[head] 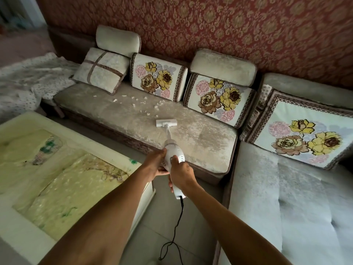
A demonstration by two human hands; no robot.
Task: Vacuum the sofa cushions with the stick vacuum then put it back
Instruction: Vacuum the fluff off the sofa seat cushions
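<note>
Gripping the white stick vacuum (pixel 172 155) with both hands, the person stands before the sofa seat cushion (pixel 133 111). The left hand (pixel 155 163) cups the motor body from its 9 o'clock side, fingers (pixel 162 172) curled under and round it, thumb lying along the top. The right hand (pixel 180 174) sits just behind, at 5 o'clock from the left, wrapped about the handle; its thumb (pixel 174 159) presses on top of the body, near a grey patch that may be a switch, though that cannot be told for sure. The handle's tail shows below the right fingers, and from it a black power cord (pixel 177 226) hangs down to the tiled floor (pixel 162 217), looping at 6 o'clock.

From the hands the vacuum's thin tube runs toward 12 o'clock, ending in a flat white brush head (pixel 165 122) that rests on the seat cushion, well clear of both hands. Scattered white paper scraps (pixel 141 103) lie on the cushion at 11 o'clock from the head, close to it but not touching.

Against the red patterned wallpaper (pixel 248 25) stand two floral back cushions (pixel 157 77), (pixel 219 97), with a third (pixel 305 134) at 3 o'clock on the adjoining sofa section. A throw pillow (pixel 100 70) with crossed brown bands leans at 10 o'clock. At 8 o'clock stands a white-framed coffee table, its surface (pixel 57 178) yellow-green.
</note>
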